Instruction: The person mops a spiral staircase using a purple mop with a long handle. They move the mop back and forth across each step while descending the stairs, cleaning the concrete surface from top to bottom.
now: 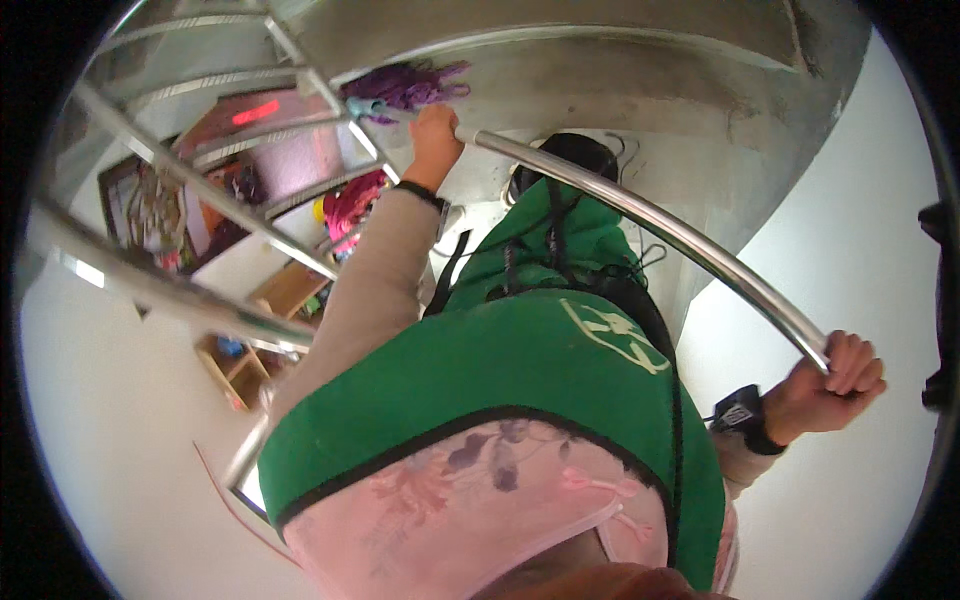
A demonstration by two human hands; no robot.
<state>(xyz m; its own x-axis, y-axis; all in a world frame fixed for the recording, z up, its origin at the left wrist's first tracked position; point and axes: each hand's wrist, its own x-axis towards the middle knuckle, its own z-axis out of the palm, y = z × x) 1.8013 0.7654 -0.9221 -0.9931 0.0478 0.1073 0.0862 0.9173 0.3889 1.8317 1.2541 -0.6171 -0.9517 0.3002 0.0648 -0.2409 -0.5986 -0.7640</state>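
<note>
A shiny metal pole (637, 199) runs slantwise across the view in front of my body. My left hand (436, 142) is closed around its far end, and my right hand (844, 382) grips the near end. Just beyond my left hand, a purple mop head (409, 84) with a light blue fitting (365, 109) rests on a grey stair step (517, 86). My left fingers hide where pole and mop meet. Below the pole are my green apron (480, 345) and one black shoe (581, 154).
A stainless steel stair railing (202, 195) with several bars stands close on my left. Through it, a wooden shelf (291, 289), pink cloth (356, 202) and a wooden compartment box (244, 375) show lower down. A pale wall (832, 187) rises on my right.
</note>
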